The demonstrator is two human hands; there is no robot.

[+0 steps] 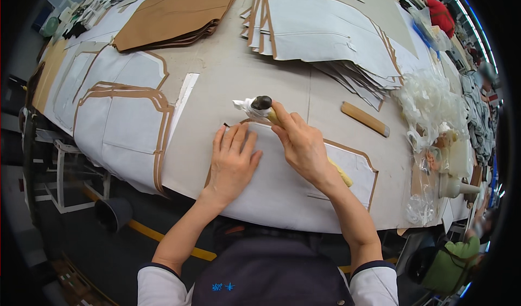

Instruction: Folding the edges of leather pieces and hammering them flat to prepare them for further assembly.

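Note:
My right hand grips a hammer by its yellow handle. The hammer's dark head has a white wrapping on one side and is held above the work. Flat on the table in front of me lies a white panel with brown edges. My left hand is spread on this panel near its far left corner, fingers pointing away from me. A small dark piece shows at its fingertips; what it is I cannot tell. Part of the panel is hidden under both hands.
White brown-edged panels are piled at left, with brown panels behind them. Another white stack lies at far right. A wooden strip, clear plastic bags and a white bottle are on the right.

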